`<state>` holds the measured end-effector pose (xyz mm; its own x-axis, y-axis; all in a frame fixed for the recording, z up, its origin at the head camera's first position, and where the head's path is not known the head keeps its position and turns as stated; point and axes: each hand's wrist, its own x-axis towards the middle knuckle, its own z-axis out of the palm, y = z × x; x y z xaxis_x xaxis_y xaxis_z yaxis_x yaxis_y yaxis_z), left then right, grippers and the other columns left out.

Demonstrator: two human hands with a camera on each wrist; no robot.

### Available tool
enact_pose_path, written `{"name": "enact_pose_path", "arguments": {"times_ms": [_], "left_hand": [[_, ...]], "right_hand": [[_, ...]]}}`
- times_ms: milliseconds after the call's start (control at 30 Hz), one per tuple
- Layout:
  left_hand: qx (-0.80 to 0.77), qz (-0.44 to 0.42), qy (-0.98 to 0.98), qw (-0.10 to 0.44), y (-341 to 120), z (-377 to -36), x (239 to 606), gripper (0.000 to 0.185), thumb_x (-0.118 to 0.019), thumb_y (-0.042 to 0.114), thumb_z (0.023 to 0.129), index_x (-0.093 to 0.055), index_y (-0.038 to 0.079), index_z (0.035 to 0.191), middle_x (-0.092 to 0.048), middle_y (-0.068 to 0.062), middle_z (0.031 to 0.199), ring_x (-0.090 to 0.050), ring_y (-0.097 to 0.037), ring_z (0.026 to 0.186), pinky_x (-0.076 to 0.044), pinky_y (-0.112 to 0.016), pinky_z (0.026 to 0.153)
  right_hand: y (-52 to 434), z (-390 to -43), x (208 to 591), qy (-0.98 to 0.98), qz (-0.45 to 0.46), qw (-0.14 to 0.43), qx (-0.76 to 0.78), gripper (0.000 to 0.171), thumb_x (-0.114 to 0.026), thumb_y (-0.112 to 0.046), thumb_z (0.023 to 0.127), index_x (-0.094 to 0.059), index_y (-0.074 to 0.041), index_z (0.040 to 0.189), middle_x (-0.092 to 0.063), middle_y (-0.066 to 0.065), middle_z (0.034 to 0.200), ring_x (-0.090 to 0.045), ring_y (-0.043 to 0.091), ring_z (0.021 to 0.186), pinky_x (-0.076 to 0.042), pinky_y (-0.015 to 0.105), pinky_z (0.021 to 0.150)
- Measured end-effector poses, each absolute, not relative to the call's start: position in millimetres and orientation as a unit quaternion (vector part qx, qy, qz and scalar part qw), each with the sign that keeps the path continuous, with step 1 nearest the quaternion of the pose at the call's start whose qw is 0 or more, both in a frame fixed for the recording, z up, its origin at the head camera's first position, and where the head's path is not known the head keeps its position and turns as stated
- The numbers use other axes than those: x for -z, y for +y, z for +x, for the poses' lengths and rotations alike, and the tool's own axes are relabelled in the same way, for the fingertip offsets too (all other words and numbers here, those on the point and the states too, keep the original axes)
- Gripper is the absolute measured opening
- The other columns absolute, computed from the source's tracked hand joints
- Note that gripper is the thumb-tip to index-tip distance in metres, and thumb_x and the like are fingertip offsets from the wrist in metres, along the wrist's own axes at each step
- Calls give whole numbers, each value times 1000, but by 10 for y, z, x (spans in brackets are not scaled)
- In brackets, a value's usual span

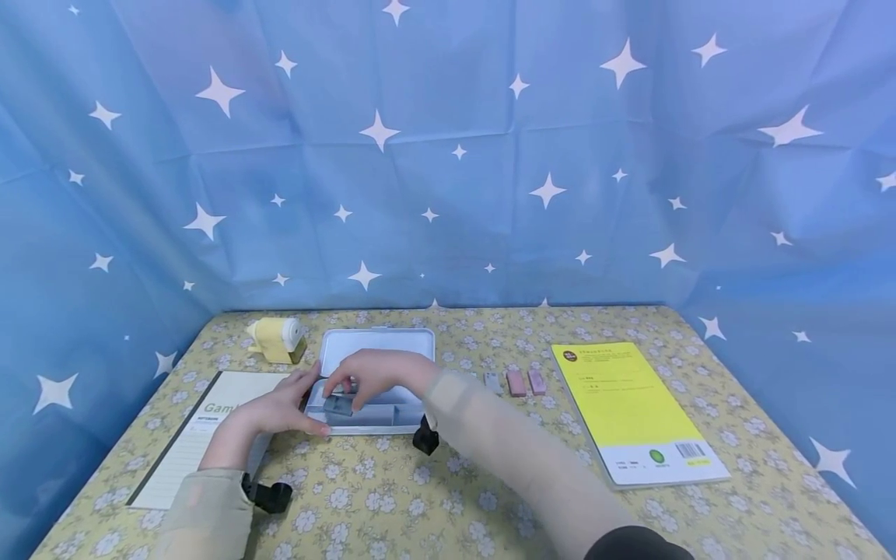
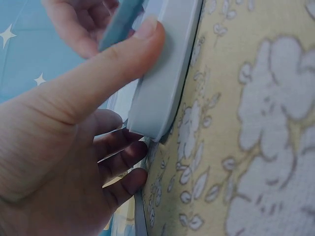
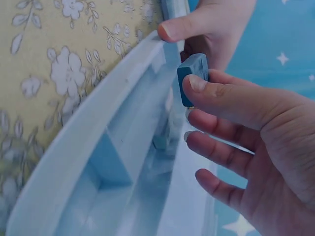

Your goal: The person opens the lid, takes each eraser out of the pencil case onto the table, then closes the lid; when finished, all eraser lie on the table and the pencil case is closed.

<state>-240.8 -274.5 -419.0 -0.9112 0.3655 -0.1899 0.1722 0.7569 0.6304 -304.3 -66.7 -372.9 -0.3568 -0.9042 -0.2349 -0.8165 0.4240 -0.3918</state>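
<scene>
Your right hand [image 3: 246, 128] pinches a small blue eraser [image 3: 193, 74] over the open pencil case [image 1: 378, 385], near the table's back-left corner. Left hand [image 1: 283, 404] grips the case's near-left rim w/ thumb, prob. to steady it.

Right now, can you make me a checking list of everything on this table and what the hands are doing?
Surface: table under a yellow flowered cloth.
Job's things: open grey pencil case; small blue block held over its tray.
Clutter: yellow sharpener, lined notepad, yellow book, three small erasers.
Hands: left hand holds the case's edge, thumb on the rim; right hand pinches the block with its fingers.
Cables: nothing seen.
Surroundings: blue curtain with white stars behind and at both sides.
</scene>
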Motion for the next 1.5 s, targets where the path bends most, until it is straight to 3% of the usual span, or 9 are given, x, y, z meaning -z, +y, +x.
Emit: {"name": "enact_pose_path", "arguments": {"times_ms": [567,767,1133,1500], "left_hand": [[-300,132,933,149,-2716,-2419,4226,125,-85,46,70,-7,-5,153,-16,-33,150,-15,-54,136,-24,-66,104],[-306,138,930,153,-2701,-2432,4192,124,-85,44,71,-6,-6,153,-13,-34,151,-12,-55,137,-21,-66,105],[-307,135,928,162,-2724,-2395,4180,123,-84,42,72,-5,-5,153,-10,-34,151,-9,-55,137,-20,-67,104],[-313,139,926,158,-2714,-2359,4175,123,-84,42,72,-5,-5,153,-9,-34,151,-9,-55,137,-21,-68,104]], "right_hand": [[-72,-3018,3764,843,-458,187,213,46,-75,-18,87,-60,-14,130,-61,-9,90,-56,7,69,-47,21,67],[189,-3008,3771,843,-441,165,261,44,-75,-18,87,-61,-13,128,-62,-9,89,-58,6,75,-48,23,69],[648,-2874,3764,852,-412,148,286,41,-77,-24,85,-61,-13,122,-64,-1,91,-58,10,71,-48,27,65],[1124,-2712,3819,866,-404,116,272,39,-80,-29,81,-63,-17,114,-62,-4,92,-56,10,77,-47,32,70]]}}
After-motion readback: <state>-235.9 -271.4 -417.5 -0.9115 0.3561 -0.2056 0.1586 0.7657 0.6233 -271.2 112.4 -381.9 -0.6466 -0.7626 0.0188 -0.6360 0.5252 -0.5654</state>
